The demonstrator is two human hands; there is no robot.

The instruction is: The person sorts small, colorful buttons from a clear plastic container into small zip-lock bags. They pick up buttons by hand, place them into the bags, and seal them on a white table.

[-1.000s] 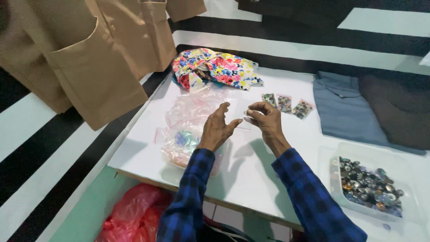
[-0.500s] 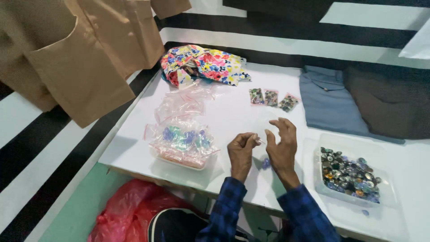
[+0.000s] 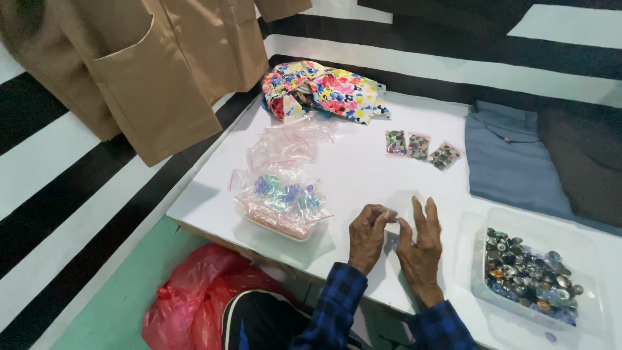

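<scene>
Both hands, left and right, are pinching 1 clear bag near the bench edge, beside the button tray.

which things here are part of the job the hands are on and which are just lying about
In use:
left hand and right hand, pinching a small clear bag
tub of buttons
three filled bags
tray of empty bags

Lying about:
floral cloth
blue shirt
tan jacket
red plastic bag

Both hands drawn back from table middle to near edge.
</scene>
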